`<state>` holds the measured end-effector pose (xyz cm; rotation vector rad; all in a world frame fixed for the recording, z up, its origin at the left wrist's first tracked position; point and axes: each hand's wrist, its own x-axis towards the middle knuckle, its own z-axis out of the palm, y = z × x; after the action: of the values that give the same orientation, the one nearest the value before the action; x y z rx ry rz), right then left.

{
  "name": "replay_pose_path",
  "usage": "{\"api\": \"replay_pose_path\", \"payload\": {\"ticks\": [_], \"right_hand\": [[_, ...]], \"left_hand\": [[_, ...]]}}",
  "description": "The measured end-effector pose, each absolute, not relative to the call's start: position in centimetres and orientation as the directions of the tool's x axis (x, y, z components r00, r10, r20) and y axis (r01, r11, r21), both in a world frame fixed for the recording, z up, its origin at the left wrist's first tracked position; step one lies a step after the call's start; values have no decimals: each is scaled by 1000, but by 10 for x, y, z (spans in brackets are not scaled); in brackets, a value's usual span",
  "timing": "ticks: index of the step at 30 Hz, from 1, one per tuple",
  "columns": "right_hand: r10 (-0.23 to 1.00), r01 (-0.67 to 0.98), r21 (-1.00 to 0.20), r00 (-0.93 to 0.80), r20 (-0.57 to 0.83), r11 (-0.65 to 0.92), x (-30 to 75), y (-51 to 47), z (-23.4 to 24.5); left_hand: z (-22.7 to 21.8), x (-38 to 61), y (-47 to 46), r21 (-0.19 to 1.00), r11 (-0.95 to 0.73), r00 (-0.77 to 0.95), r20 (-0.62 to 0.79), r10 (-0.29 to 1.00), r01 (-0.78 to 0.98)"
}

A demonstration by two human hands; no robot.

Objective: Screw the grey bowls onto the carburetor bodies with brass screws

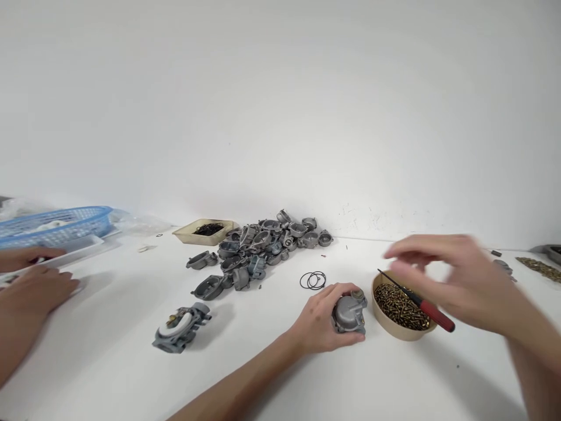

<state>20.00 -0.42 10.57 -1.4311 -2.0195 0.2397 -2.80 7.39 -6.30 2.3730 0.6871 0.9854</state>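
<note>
My left hand (322, 320) is wrapped round a grey metal carburetor (349, 311) on the white table, its rounded bowl facing up. To its right, my right hand (442, 280) hovers over a round tan tub (403, 333) full of small brassy screws (397, 305). Motion blurs its fingers, but thumb and forefinger look apart, with nothing visible between them. Across the tub lies a screwdriver (432, 313) with a red and black handle, below that hand. Two thin black O-rings (312, 280) lie just beyond my left hand.
Behind is a heap of grey metal bowls (263, 248) beside a tray (193, 234) of black rings. Another carburetor (182, 327) with a white float sits at left. A co-worker's hands (39, 286) are near a blue basket (87, 219). More brassy parts (539, 269) lie far right.
</note>
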Motion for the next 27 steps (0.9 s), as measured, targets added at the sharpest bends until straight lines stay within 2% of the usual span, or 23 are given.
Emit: {"api": "replay_pose_path", "payload": {"ticks": [3,5,7,9,14,18,22,27], "right_hand": [[980,855,-483,-199,27,187,178,16,88],[964,894,-419,-232,-131,158,166,25,73],[937,904,-391,-273,-219,172,157,27,64],[933,912,-374,-269,-240,167,151,23,61],[951,936,-306,-240,-195,174,141,15,63],[964,943,-278,-229,-137,184,142,17,57],[958,927,-331,-240,-160,177,146,18,53],[934,870,-447,-313,-170,209,150,25,45]], "left_hand": [[-63,-28,75,584,-762,611,504,611,281],[-64,-30,78,567,-771,620,502,602,289],[-65,-33,82,550,-782,628,506,591,292],[-65,-37,86,536,-794,637,512,576,287],[-66,-42,93,510,-817,668,512,540,269],[-66,-45,97,532,-785,692,436,575,317],[-65,-47,100,555,-742,695,359,623,377],[-64,-49,102,554,-738,685,365,631,385]]}}
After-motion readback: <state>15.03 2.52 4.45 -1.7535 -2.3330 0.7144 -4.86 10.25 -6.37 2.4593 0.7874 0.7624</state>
